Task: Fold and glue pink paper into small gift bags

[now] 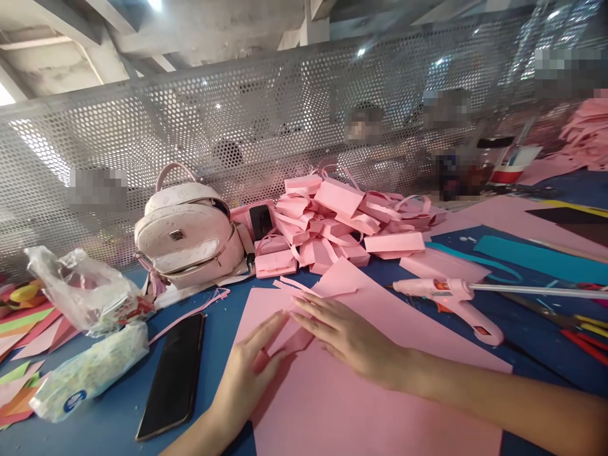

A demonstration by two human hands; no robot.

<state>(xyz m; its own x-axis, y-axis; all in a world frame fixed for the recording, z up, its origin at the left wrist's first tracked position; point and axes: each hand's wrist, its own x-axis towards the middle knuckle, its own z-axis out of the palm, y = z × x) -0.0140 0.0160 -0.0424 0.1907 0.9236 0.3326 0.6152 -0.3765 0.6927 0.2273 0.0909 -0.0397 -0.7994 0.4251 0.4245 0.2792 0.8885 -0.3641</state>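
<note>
My left hand [251,364] rests at the left side of a small folded pink paper piece [297,339], its thumb and fingers around the piece's near left end. From the right, my right hand [346,335] lies over the top of that piece with fingers stretched out. Both hands are above a large pink sheet [380,418] on the blue table [221,329]. Thin pink strips lie just beyond my fingertips. A pink glue gun [441,291] lies to the right of the sheet.
Behind the sheet is a pile of pink paper boxes [332,221], beside a pale backpack [190,234]. A black phone [173,373], a tissue pack [95,370] and a plastic bag [85,285] lie left. Scissors [586,342] lie right. A perforated metal panel [266,120] stands behind.
</note>
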